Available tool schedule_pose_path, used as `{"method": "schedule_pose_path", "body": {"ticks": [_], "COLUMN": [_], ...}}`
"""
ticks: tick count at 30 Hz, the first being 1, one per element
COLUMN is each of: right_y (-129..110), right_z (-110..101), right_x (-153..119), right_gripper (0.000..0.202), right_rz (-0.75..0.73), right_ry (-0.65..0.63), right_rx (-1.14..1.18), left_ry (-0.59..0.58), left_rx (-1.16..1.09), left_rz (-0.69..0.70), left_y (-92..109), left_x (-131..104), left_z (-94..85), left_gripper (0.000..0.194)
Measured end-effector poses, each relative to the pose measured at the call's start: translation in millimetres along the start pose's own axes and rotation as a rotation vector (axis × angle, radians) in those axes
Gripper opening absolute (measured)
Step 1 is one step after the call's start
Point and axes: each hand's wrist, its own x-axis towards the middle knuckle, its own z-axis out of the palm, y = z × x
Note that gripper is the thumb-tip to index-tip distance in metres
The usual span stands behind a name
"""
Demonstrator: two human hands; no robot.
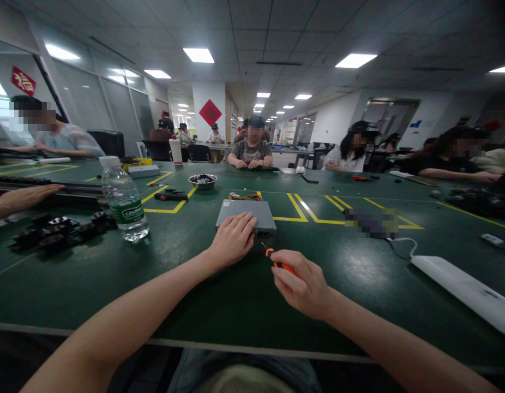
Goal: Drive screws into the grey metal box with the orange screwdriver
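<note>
Nearest to us, both our forearms stretch forward over the edge of the green bench (113, 284), converging toward the middle. Our right hand (304, 284) lies low over the bench with the wrist bent inward, its grip pinched around the orange handle of a small screwdriver (279, 263); the thin shaft points up and left toward the near right corner of a flat grey metal box (258, 212). We cannot tell whether the tip touches the box.

Our left hand (233, 238) rests palm down on the near left part of that box, fingers together and laid flat on its lid, the grip pressing on it rather than closing around anything. The box lies flat on the bench just beyond both hands, beside yellow floor-style markings.

To the left stands a clear water bottle (124, 201) with a green label, upright, and beside it a heap of small black parts (56, 229). Another person's hand (25, 197) lies on a long dark rail at the left edge. To the right, a white power strip (461, 286) lies slanted with its cable curling away.

Farther off, a metal bowl (202, 180) sits behind the box, with a bundle of coloured wires (244, 196) between them. At the far side several people sit working at the same bench.
</note>
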Motion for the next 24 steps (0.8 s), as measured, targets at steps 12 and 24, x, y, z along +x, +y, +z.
{"method": "schedule_pose_path", "body": {"ticks": [12, 24], "right_y": [0.3, 0.3], "right_z": [1.3, 0.4], "right_x": [-2.6, -2.6], "right_gripper": [0.015, 0.016], "right_rz": [0.028, 0.029], "right_ry": [0.009, -0.001], "right_rx": [0.018, 0.042], "left_ry": [-0.017, 0.002], "left_rx": [0.003, -0.002], "left_rz": [-0.001, 0.001], "left_y": [-0.4, 0.4], "left_x": [-0.3, 0.3], "left_z": [0.3, -0.7], "left_gripper": [0.038, 0.038]}}
